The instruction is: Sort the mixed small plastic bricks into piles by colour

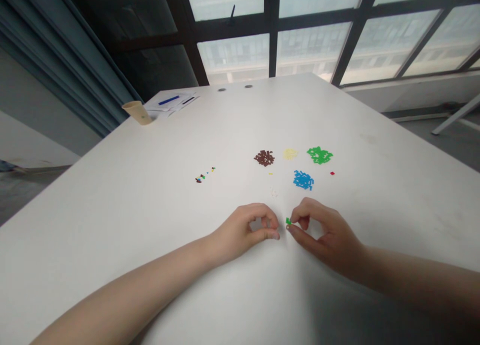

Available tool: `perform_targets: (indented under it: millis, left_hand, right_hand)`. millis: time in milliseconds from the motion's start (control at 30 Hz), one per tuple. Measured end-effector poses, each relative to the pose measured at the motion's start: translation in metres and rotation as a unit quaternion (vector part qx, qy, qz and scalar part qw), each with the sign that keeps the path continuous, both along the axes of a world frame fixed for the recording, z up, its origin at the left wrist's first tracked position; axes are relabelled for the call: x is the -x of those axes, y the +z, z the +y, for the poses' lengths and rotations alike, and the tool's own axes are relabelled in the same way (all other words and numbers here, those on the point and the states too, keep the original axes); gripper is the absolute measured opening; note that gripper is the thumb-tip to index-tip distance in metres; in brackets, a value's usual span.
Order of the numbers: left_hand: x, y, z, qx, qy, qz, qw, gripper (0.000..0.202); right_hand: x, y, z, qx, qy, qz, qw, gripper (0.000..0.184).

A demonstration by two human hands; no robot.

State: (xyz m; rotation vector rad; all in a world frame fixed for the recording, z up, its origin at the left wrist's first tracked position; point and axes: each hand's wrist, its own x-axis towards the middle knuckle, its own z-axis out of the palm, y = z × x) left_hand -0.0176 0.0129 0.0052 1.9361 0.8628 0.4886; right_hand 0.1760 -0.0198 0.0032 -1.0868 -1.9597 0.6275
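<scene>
Between the thumb and forefinger of my right hand (328, 230) is a small green piece (288, 221), like a tiny building brick. A pale speck shows at the thumb tip beneath it. My left hand (257, 225) faces it a short way to the left, thumb and fingers curled into a pinch; whatever it may hold is too small to make out. Just beyond the hands lie a few pale bits (274, 193) and a pile of blue pieces (303, 180). Farther back are piles of brown pieces (264, 158), pale yellow pieces (290, 154) and green pieces (319, 155).
A red piece (332, 173) and a yellow piece (270, 174) lie singly on the white table (112, 200). Small multicoloured clusters (200, 178) sit to the left. Toward the back left stand a tan cup (137, 112) and papers with a blue pen (168, 100).
</scene>
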Motion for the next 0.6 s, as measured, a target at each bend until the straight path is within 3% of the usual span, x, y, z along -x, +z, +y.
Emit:
perform_targets:
  millis: [200, 367, 500, 600]
  left_hand:
    - [0.001, -0.01, 0.002, -0.047, -0.123, 0.075, 0.988, 0.017]
    - [0.003, -0.013, 0.004, -0.068, -0.137, 0.085, 0.985, 0.017]
    - [0.003, -0.011, 0.003, -0.059, -0.139, 0.087, 0.985, 0.017]
    - [0.003, -0.01, 0.003, -0.059, -0.136, 0.093, 0.985, 0.017]
  right_hand:
    - [-0.009, 0.005, 0.017, -0.041, -0.042, -0.015, 0.998, 0.002]
    - [-0.055, 0.003, 0.075, -0.018, -0.178, -0.014, 0.984, 0.009]
    - [-0.106, -0.005, 0.116, 0.081, -0.213, -0.088, 0.97, 0.016]
    - [-0.129, -0.013, 0.125, 0.179, -0.202, -0.119, 0.956, 0.016]
